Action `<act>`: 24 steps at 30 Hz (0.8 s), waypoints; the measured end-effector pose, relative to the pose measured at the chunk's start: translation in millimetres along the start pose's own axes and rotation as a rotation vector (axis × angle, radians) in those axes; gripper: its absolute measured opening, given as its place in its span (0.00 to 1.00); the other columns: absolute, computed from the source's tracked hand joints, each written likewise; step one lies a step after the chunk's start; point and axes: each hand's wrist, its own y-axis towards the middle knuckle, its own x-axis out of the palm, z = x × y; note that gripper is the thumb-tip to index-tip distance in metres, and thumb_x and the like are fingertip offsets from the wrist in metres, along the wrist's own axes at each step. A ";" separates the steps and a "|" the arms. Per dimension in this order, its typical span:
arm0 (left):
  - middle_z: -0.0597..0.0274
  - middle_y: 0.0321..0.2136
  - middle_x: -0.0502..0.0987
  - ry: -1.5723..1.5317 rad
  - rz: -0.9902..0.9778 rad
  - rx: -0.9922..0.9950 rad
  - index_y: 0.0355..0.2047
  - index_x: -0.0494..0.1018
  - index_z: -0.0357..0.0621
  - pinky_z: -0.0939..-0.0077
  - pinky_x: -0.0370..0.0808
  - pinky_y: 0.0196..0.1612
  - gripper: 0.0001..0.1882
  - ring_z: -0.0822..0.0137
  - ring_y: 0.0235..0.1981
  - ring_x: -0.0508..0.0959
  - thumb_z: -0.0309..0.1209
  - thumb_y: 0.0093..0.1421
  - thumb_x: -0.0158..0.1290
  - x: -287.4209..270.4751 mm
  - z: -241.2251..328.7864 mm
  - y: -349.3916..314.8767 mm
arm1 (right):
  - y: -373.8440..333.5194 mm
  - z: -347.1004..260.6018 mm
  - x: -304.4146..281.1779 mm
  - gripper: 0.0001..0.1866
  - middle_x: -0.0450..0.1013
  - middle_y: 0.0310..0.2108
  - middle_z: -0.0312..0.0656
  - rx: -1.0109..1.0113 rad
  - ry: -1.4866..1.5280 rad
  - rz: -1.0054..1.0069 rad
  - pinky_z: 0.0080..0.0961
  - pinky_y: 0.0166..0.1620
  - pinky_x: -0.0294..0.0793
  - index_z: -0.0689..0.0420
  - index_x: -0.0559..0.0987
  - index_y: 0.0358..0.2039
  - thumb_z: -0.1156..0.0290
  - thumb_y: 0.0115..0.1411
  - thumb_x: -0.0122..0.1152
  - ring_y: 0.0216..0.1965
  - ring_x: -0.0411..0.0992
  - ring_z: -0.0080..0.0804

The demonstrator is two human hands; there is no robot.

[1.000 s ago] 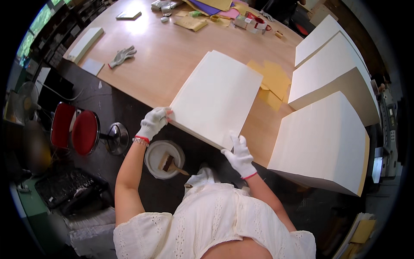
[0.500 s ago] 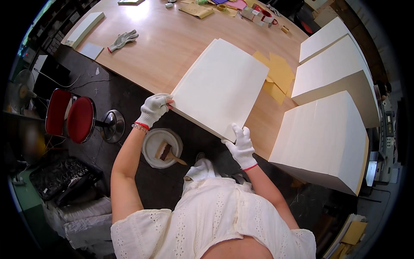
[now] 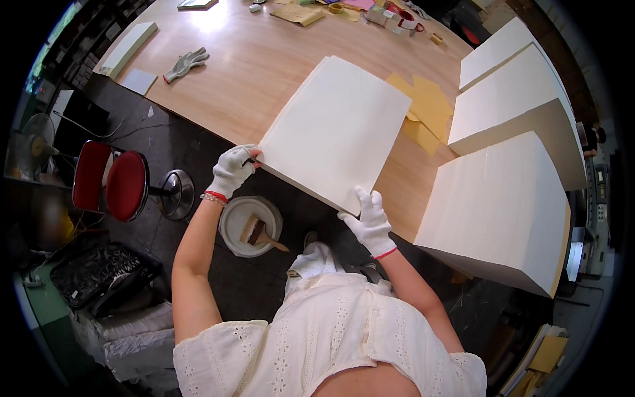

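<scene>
Table (image 3: 231, 79) extends beyond paper stack (image 3: 337, 132); hands (image 3: 233, 173) (image 3: 369, 221) at near edge.

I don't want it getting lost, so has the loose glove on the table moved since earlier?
No. Judged against the table, the loose glove lies in the same place near its left edge; only the view shifted.

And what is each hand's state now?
Left gloved hand: curled at near left corner of the white paper stack; grip unclear.
Right gloved hand: open, at its near right corner.
</scene>
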 end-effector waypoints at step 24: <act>0.54 0.42 0.78 -0.381 -0.567 0.972 0.35 0.74 0.41 0.62 0.75 0.48 0.10 0.53 0.46 0.78 0.23 0.51 0.61 98.1 581.3 183.5 | -195.3 100.3 -321.3 0.24 0.76 0.43 0.40 0.288 0.442 -0.016 0.22 0.47 0.75 0.57 0.72 0.55 0.66 0.59 0.64 0.43 0.78 0.28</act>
